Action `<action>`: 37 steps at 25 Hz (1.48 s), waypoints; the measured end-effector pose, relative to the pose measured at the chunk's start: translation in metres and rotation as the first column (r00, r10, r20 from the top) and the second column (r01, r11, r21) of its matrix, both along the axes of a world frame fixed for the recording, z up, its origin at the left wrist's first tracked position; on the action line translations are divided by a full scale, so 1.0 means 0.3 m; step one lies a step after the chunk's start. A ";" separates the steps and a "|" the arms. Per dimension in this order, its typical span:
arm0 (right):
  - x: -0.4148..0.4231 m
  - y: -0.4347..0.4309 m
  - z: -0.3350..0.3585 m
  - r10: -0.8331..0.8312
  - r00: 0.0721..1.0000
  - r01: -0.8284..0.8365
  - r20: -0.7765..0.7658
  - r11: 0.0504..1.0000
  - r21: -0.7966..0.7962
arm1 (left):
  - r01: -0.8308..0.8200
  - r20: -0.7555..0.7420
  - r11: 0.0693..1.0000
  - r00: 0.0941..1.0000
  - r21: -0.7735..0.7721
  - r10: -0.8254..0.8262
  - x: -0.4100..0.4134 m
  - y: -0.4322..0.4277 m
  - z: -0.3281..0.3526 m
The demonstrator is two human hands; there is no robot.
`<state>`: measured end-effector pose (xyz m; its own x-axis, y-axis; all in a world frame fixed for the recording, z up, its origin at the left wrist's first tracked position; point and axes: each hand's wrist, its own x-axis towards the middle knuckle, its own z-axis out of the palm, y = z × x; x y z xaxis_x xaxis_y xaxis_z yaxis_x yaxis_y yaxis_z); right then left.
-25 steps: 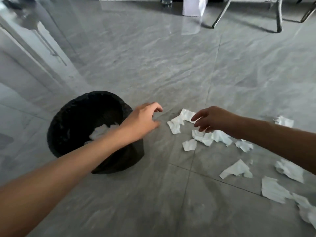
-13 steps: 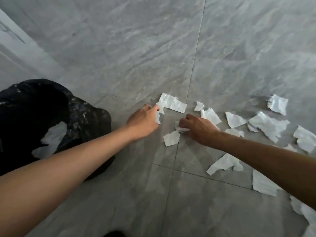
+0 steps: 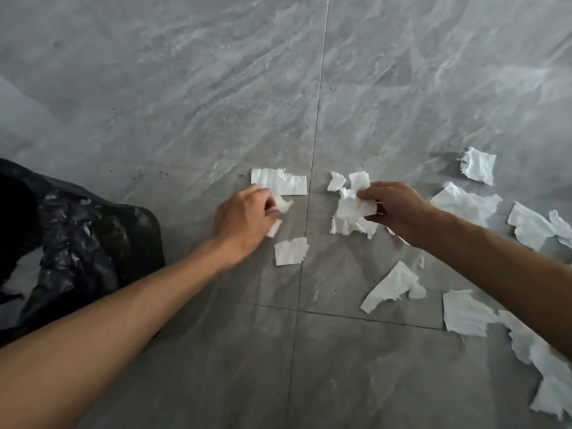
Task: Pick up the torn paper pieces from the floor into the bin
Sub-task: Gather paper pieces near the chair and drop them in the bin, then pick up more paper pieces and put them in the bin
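Note:
Several torn white paper pieces lie on the grey tiled floor. My left hand (image 3: 244,218) pinches a small scrap (image 3: 283,205) just below a wider piece (image 3: 278,181). Another loose piece (image 3: 291,250) lies right of my left wrist. My right hand (image 3: 393,209) grips a bunch of scraps (image 3: 353,210) lifted a little off the floor. The bin (image 3: 93,243), lined with a black bag, stands at the left edge with white paper visible inside.
More scraps are scattered to the right: one (image 3: 478,165) farther away, one (image 3: 464,204) beside my right hand, one (image 3: 391,287) nearer to me, and several along the right edge (image 3: 464,314). Tile joints cross the floor.
The view has tilted down and closer to the floor. My right hand has gathered scraps and raised them. My left hand has closed on a small scrap.

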<state>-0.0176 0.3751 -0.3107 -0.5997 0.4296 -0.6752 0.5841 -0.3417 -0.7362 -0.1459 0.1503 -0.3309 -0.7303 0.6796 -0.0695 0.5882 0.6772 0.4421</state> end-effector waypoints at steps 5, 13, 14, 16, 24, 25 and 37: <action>0.033 0.001 -0.046 0.261 0.941 -0.337 0.214 0.679 0.652 | 0.428 0.014 0.885 0.902 -0.184 -0.433 0.136 0.013 -0.035; 0.074 -0.049 -0.126 0.553 0.782 -0.474 0.289 0.224 0.852 | 0.243 0.212 0.970 0.949 -0.015 -0.235 0.113 0.002 -0.019; 0.071 -0.051 -0.119 0.514 0.827 -0.428 0.229 0.311 0.848 | 0.176 0.230 0.984 0.957 0.019 -0.176 0.106 0.001 0.006; 0.067 -0.061 -0.086 0.378 0.918 -0.320 0.122 0.520 0.792 | 0.072 0.254 0.995 0.963 0.070 -0.087 0.090 0.010 0.077; 0.011 -0.216 0.235 0.136 0.964 -0.086 -0.230 0.973 0.215 | -0.031 0.115 0.961 0.993 0.276 -0.001 0.036 -0.036 0.551; -0.002 -0.245 0.287 0.148 0.954 -0.104 -0.262 0.979 0.175 | -0.035 0.079 0.949 0.997 0.315 0.010 0.031 -0.077 0.616; -0.301 -0.783 0.688 0.410 0.786 -0.430 -0.463 0.900 0.068 | -0.443 -0.152 0.896 0.889 -0.038 0.433 -0.098 -0.835 0.679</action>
<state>-0.1081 0.1403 -0.1043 -0.9561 0.0425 -0.2899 0.2785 -0.1751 -0.9443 -0.1752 -0.1003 -0.1273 -0.9581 0.2858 0.0170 0.2759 0.9059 0.3213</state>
